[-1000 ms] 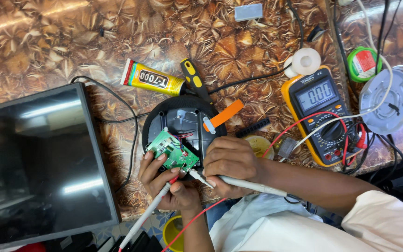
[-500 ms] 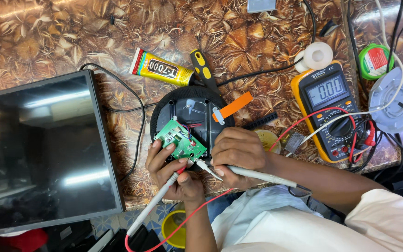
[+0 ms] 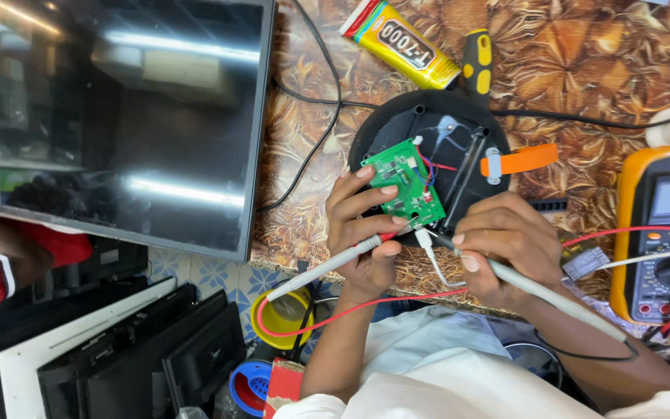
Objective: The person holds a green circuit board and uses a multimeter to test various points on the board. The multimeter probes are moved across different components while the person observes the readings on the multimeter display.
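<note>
We see the left hand [image 3: 366, 233] closed around a white test probe [image 3: 327, 268], with its fingertips [image 3: 366, 172] resting on the near edge of a green circuit board [image 3: 406, 182]. The probe's red-banded tip points toward the lower edge of the board, just beside the left thumb; a red lead [image 3: 350, 308] runs from the probe below the hand.

We see the right hand [image 3: 505, 244] clamped on a second white probe [image 3: 552, 295], gripped like a pen between thumb and fingers. Its metal tip projects from the fingers toward the lower corner of the board; we cannot tell whether it touches a contact.

The circuit board sits tilted inside a round black housing [image 3: 397, 128], directly above both hands. An orange tab [image 3: 525, 159] projects from the housing rim, above the right hand.

On the bench [image 3: 583, 70], a yellow-cased multimeter [image 3: 664, 233] lies just beyond the right hand on its outer side, with red and white leads crossing it. A yellow glue tube [image 3: 401, 39] and a yellow-and-black screwdriver handle [image 3: 477, 62] lie beyond the housing, well apart from the hands. A dark flat screen [image 3: 110, 116] lies to the outer side of the left hand.
</note>
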